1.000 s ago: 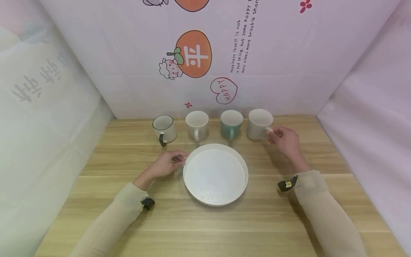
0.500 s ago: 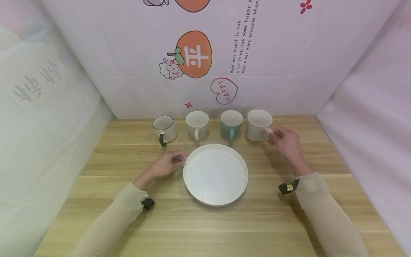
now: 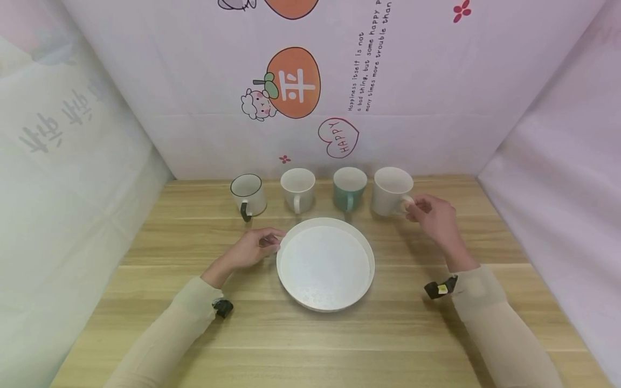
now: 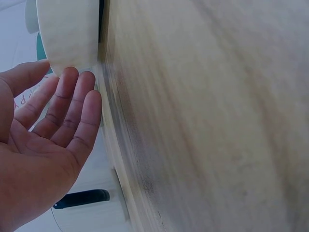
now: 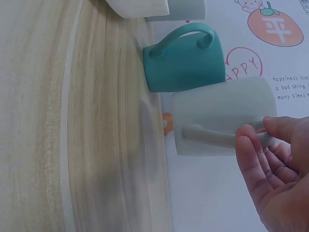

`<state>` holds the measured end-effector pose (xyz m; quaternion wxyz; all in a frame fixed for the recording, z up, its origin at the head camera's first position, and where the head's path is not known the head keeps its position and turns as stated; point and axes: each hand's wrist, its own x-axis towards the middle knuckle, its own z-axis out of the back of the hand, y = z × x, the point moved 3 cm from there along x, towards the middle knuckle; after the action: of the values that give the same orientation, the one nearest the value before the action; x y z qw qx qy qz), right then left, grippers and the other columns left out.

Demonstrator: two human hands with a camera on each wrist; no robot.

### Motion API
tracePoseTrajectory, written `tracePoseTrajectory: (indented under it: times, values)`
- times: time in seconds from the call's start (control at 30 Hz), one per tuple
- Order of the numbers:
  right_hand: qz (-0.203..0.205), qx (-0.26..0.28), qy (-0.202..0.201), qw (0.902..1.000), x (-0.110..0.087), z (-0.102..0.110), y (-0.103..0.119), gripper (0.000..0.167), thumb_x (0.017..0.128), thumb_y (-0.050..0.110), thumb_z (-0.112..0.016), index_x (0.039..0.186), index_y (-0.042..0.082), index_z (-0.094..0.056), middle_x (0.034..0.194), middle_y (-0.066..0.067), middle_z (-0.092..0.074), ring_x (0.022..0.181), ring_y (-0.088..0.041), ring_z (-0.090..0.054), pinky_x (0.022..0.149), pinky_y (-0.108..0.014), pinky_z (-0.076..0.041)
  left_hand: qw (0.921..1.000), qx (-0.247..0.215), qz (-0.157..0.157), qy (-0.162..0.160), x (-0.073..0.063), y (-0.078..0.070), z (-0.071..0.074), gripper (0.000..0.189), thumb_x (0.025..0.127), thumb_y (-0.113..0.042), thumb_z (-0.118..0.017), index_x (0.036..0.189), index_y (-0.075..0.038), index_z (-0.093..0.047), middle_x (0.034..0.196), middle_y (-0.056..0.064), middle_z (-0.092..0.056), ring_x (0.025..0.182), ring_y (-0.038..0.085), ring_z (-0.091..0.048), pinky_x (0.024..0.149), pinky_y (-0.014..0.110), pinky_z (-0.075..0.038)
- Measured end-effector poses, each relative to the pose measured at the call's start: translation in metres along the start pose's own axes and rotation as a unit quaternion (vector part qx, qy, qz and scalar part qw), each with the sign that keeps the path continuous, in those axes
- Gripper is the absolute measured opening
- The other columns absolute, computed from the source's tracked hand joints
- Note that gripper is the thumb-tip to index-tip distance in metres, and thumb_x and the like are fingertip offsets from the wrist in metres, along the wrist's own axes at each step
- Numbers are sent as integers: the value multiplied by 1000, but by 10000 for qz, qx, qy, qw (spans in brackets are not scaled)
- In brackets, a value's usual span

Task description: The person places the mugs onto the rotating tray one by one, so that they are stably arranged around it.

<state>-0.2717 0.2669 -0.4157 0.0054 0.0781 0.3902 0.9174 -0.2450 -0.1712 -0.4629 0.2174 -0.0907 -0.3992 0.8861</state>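
Observation:
My right hand (image 3: 434, 218) pinches the handle of a white mug (image 3: 388, 196) at the right end of the mug row. In the right wrist view this mug (image 5: 222, 108) is upright, its base lifted above the table, with thumb and fingertips on the handle. Beside it stands a teal mug (image 3: 348, 191). A round white tray (image 3: 327, 307) lies in front of the row. My left hand (image 3: 249, 248) is at the tray's left rim, fingers relaxed. In the left wrist view its thumb and fingertips meet the tray's wall (image 4: 70, 36).
A second white mug (image 3: 298, 191) and a white mug with a black rim and black handle (image 3: 249, 196) stand further left. All are on the wooden table (image 3: 310, 350), close to a printed cloth wall (image 3: 213, 129) at the back. Cloth walls close both sides.
The white mug in my right hand shifts a little left, then back right and slightly nearer. My right forearm draws back slightly with it. The left hand and tray stay put.

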Motion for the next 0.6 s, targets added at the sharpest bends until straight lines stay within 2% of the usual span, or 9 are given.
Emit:
tracePoseTrajectory:
  times: [0.27,0.5,0.6]
  values:
    - [55,130,35,9999,-4,1,2,38,99,40,-61,114,6,-68,106,-19,-75,76,-12,-74,65,-20,-51,10000,19,28,33,0,2,0,33,97,-12,-65,129,-6,-64,107,10,-73,104,23,-68,95,38,-57]
    - [31,147,103,9998,-8,1,7,38,99,41,-61,116,8,-68,105,-17,-76,78,-12,-74,80,-35,-52,10000,53,57,38,1,3,-1,33,97,-13,-65,129,-7,-64,107,10,-73,103,23,-69,95,38,-56]
    - [68,85,143,9998,-11,2,8,38,100,41,-59,116,9,-68,104,-16,-76,78,-11,-74,83,-38,-52,10000,48,56,28,1,2,-1,33,97,-13,-65,129,-7,-64,107,10,-73,104,23,-69,95,39,-56]
